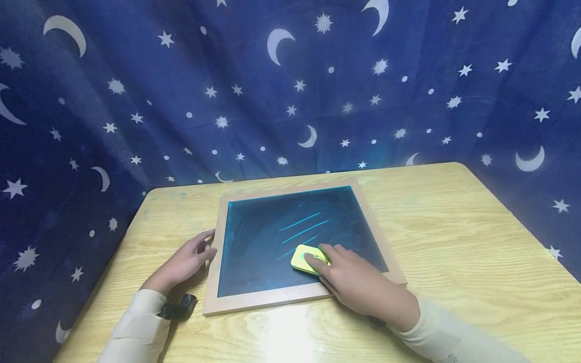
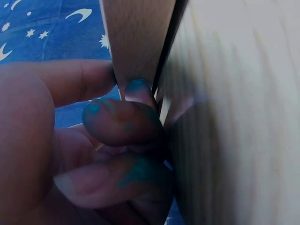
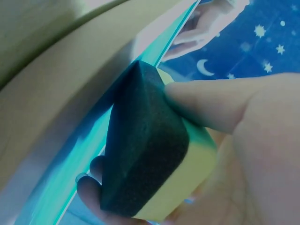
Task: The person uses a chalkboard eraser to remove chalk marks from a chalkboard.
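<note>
Apparently erasing, the right hand [image 1: 358,282] is grasping the eraser [image 1: 300,257] over the board [image 1: 256,247], five o'clock of centre; the left hand [image 1: 185,259], fingers unclenched, is touching the nine-o'clock edge. Blue lines [image 1: 305,232] toward twelve are probably needing strokes next.

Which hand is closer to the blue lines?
The right hand, gripping the eraser by the lowest blue line; the left hand is farther, at the left edge of the board.
</note>
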Demonstrator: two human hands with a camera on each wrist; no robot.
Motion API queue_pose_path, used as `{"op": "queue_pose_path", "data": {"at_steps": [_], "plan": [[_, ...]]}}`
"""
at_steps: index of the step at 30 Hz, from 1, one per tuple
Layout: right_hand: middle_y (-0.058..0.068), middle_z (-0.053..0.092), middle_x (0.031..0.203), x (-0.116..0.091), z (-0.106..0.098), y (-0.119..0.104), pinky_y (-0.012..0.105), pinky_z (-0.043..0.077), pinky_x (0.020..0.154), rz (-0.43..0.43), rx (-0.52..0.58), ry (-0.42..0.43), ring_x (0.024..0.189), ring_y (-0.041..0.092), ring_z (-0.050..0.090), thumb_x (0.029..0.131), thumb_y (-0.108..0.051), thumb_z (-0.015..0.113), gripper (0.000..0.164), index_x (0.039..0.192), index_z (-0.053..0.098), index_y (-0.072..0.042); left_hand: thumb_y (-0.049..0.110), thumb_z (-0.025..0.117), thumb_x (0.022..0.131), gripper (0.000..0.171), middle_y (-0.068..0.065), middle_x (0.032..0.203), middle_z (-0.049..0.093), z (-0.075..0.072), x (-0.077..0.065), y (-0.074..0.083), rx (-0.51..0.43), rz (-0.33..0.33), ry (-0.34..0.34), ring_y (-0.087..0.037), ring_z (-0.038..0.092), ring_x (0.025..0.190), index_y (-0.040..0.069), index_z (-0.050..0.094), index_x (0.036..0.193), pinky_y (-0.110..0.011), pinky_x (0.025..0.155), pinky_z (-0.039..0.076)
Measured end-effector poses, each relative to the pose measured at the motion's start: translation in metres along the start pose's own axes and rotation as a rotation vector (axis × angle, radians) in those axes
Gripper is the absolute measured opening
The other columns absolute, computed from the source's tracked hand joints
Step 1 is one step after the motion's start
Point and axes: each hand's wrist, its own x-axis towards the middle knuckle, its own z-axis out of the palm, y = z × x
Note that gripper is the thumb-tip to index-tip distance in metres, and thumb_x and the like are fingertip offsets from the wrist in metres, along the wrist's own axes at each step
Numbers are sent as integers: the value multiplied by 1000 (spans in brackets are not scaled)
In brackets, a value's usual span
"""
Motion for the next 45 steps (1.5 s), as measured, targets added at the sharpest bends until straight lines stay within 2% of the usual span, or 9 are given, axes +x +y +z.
{"op": "queue_pose_path", "data": {"at_steps": [10,16,23,30,36,45], "plan": [[9,57,125,-2,0,-1,37,54,79,-52,0,4,95,21,58,95,-23,68,51,143,53,-17,22,53,103,64,-10,97,58,-1,1,2,0,-7,-5,-18,52,74,-1,26,156,-29,59,43],[7,58,126,0,-2,5,36,54,80,-58,38,-7,95,19,57,95,-23,68,49,142,54,-18,22,52,103,64,-10,100,57,0,0,4,-21,-26,-11,-16,50,68,0,25,156,-29,55,43],[9,59,127,4,2,9,39,56,79,38,99,2,98,23,61,95,-22,69,43,135,56,-20,23,52,103,63,-10,98,57,0,0,4,-15,-14,-8,-17,50,68,0,26,156,-29,55,43],[19,58,130,8,7,18,48,57,82,132,64,72,101,36,66,93,-19,72,41,132,60,-15,22,52,103,62,-10,97,56,-1,2,2,-9,-13,-5,-17,50,70,0,27,156,-30,56,43],[25,61,126,8,10,28,47,58,77,220,22,118,93,36,66,89,-17,77,41,127,62,-11,23,52,103,62,-10,99,56,-1,5,1,10,5,1,-19,51,77,-1,28,155,-29,59,43],[26,61,124,6,10,38,50,58,78,296,-20,130,94,39,67,87,-16,78,42,124,63,-5,21,52,102,62,-10,99,58,-1,2,-2,21,10,1,-19,52,78,-2,28,155,-30,61,44]]}}
